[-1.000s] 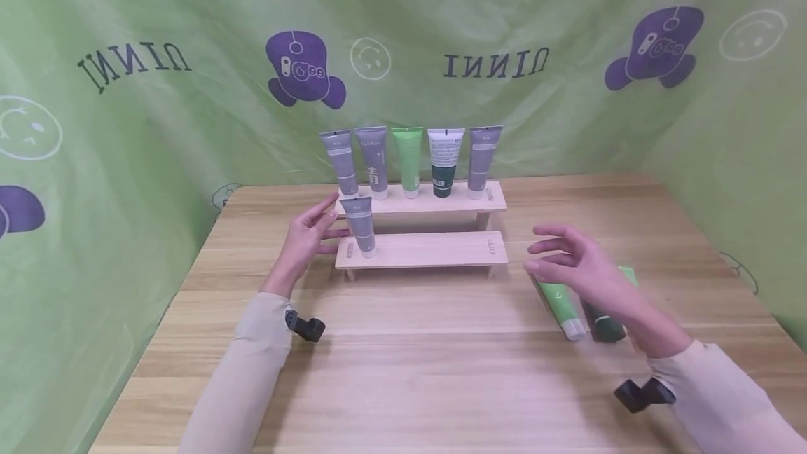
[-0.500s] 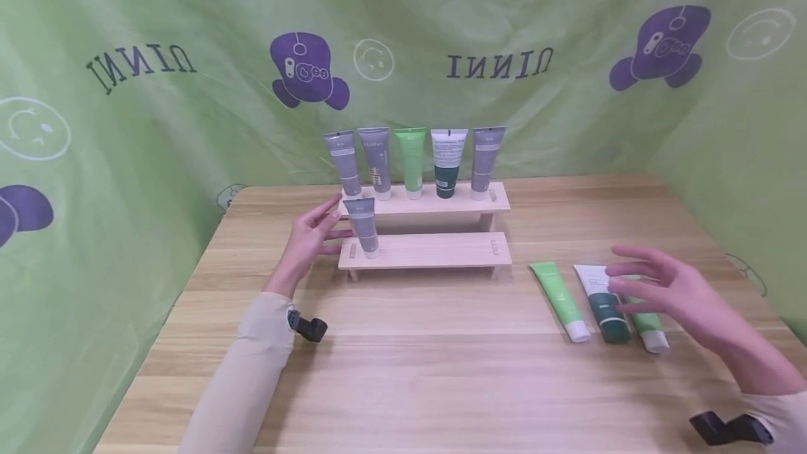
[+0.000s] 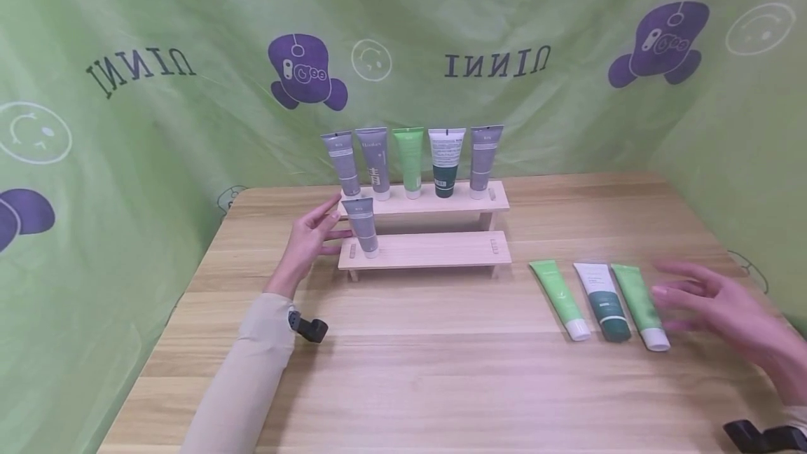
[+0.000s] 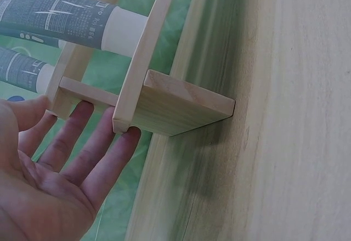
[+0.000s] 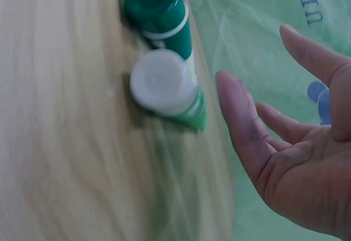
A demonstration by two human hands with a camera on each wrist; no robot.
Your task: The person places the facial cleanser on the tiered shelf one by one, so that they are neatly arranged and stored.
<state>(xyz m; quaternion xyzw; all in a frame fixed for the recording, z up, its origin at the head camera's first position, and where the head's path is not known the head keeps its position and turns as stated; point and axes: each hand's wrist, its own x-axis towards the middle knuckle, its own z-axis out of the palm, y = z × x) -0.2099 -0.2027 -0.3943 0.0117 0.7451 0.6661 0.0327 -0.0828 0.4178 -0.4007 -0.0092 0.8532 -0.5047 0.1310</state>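
My left hand [image 3: 307, 240] is at the left end of a two-tier wooden rack [image 3: 435, 249]. In the left wrist view, extended fingertips [image 4: 107, 115] touch the rack's end, with the thumb at the upper board. A grey tube [image 3: 361, 226] stands cap-down on the lower tier's left end. My right hand [image 3: 725, 307], blurred and holding nothing, is just right of three tubes lying on the table. These are a light green tube [image 3: 560, 300], a white and dark green tube [image 3: 603, 301] and another light green tube [image 3: 640, 305].
Along the upper tier stand grey tubes [image 3: 482, 160], a green tube [image 3: 410, 160] and a white and dark green tube [image 3: 446, 160]. Behind the wooden table [image 3: 403, 370] hangs a green printed cloth [image 3: 403, 5].
My right hand has moved right and toward me, from beside the rack across the lying tubes, uncovering all three. The left hand stays at the rack.
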